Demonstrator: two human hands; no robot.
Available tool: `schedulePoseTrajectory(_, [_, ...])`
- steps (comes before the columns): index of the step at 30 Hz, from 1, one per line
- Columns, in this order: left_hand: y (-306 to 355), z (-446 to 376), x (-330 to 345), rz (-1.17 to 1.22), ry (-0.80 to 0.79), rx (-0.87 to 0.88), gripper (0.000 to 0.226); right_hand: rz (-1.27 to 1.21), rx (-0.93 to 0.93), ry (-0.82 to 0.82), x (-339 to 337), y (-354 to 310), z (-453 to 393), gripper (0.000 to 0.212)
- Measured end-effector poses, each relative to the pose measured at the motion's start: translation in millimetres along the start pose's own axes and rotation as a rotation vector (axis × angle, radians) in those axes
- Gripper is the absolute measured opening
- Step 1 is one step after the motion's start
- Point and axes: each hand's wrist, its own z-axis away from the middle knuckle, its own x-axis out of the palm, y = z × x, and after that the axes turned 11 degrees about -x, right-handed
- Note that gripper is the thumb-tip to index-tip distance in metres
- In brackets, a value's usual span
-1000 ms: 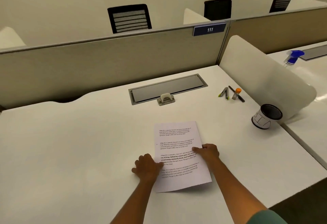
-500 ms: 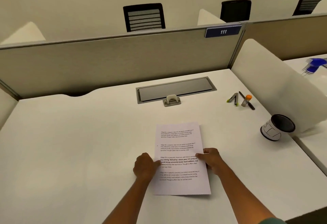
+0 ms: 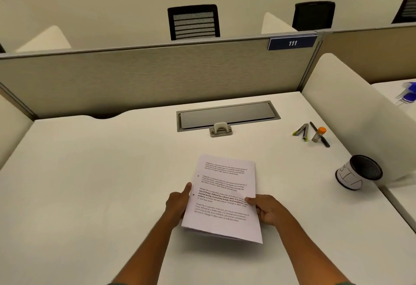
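Low in the middle of the frame, the thin stack of white printed paper sheets [image 3: 225,197] is lifted at its near end off the white desk top [image 3: 90,183], a shadow lying beneath its lower edge. The left hand [image 3: 177,203] grips the stack's left edge, thumb on the printed face, while the right hand [image 3: 269,209] pinches the right edge (thumb on top, fingers curled underneath). Above the stack, toward the centre, sits a grey rectangular cable hatch with a small beige latch [image 3: 227,117], well apart from the pages. In the right of the frame lie two grey highlighters with green tips [image 3: 301,130], a small tube with an orange cap [image 3: 318,134] and a black pen [image 3: 319,134] just beside it. Lower right, a black mesh cup wrapped in white paper [image 3: 358,172] lies tipped against the rounded white side divider [image 3: 360,122]. Nothing stands between the hands and the pages.
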Motion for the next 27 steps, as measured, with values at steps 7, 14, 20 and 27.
schedulePoseTrajectory(7, [-11.4, -4.3, 4.3, 0.297, -0.36, 0.031, 0.025, 0.207, -0.116, -0.034, -2.4, 3.1, -2.9, 0.016])
schedulePoseTrajectory(14, [-6.2, 2.8, 7.9, 0.253, -0.166, 0.079, 0.014, 0.366, -0.255, 0.025, 12.4, -2.8, -4.0, 0.016])
schedulePoseTrajectory(20, [13.4, 11.6, -17.6, 0.261, -0.041, 0.243, 0.005, 0.386, -0.424, 0.008, 38.2, -28.1, 1.5, 0.009])
schedulePoseTrajectory(27, [37.4, 26.7, -56.5, 0.353, 0.052, 0.454, 0.014, 0.358, -0.623, -0.049, 80.6, -67.8, 19.9, 0.017])
